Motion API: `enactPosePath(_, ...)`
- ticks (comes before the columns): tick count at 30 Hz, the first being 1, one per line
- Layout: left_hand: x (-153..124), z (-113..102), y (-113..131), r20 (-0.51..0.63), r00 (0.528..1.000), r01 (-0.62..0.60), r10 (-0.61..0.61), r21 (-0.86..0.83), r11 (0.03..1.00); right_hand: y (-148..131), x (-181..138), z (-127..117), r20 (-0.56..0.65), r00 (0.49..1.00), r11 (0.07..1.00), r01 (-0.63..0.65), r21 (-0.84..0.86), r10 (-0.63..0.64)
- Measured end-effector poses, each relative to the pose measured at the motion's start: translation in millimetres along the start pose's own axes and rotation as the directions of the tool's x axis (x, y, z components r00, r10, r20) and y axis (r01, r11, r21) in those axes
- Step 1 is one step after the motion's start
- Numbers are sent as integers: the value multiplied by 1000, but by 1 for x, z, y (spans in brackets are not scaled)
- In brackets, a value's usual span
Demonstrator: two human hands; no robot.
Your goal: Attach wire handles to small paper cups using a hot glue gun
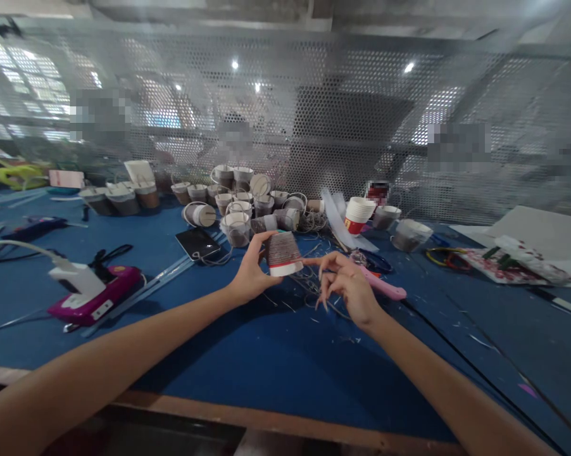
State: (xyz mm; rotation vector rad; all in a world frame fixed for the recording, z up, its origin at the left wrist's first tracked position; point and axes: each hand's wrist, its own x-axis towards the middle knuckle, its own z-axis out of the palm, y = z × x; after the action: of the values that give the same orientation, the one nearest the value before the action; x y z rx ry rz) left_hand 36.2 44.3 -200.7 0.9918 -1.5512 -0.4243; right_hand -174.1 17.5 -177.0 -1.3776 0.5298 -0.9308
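A paper cup wrapped in rows of grey-brown cord [283, 248] is tilted upside down above the table, its white rim and a red band showing at the lower end. My left hand [253, 269] is closed round the cup from its left side, thumb below and fingers above. To the right, my right hand [349, 288] has its index finger stretched toward the cup's lower right edge, where it seems to touch. Its other fingers are loosely bent and apart, with no held thing visible. Just behind that hand lies a pink tool handle [385, 286], partly hidden.
Several cord-wrapped cups with handles [237, 228] crowd the table's back. A stack of paper cups [359, 212] stands right of them. A phone [197, 244] lies left. A purple power strip [98, 294] holds a white plug. Loose cord and scraps litter the blue tabletop [276, 367].
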Motion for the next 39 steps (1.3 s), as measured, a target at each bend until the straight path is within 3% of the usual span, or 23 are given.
enactPosePath(3, 1, 0, -3, -11, 1000, 18, -18, -35, 999, 0, 3, -9, -170, 984, 999, 45, -5, -45)
enactPosePath(5, 1, 0, -4, -26, 999, 24, -26, -52, 998, -1, 3, -12, -198, 972, 992, 128, -9, -128)
enactPosePath(8, 1, 0, -5, -14, 999, 47, -49, -80, 996, -3, 0, -8, -69, 983, 985, 174, 11, -172)
enactPosePath(11, 1, 1, -5, 45, 996, 78, -72, -147, 986, -3, -3, 1, 107, 992, 997, 70, 22, -72)
enactPosePath(14, 1, 1, -4, 105, 992, 88, -62, -254, 963, -3, -3, 6, 141, 990, 998, -8, 68, -2)
enactPosePath(18, 3, 2, -6, 80, 996, 71, -48, -322, 944, -7, 1, -2, -46, 999, 991, -18, 132, 24)
enactPosePath(22, 6, 1, -12, 3, 996, 90, -94, -323, 942, -7, 6, -14, -254, 959, 992, -117, 49, 125)
enactPosePath(26, 6, 0, -14, 46, 990, 143, -136, -347, 927, -4, 5, -15, -366, 929, 992, 12, -126, -57)
enactPosePath(28, 6, 1, -13, 110, 986, 159, -127, -369, 916, -4, 2, -12, -271, 951, 981, 104, -164, -146)
enactPosePath(31, 4, 2, -10, 222, 970, 179, -95, -398, 900, -4, -5, -5, -7, 987, 968, 155, -199, -160)
enactPosePath(34, 2, 3, -8, 293, 951, 219, -99, -412, 884, 1, -9, 0, 196, 970, 934, 198, -298, -143)
enactPosePath(39, -1, 2, -2, 398, 908, 295, -131, -384, 875, 11, -6, 0, 146, 966, 898, 254, -360, -214)
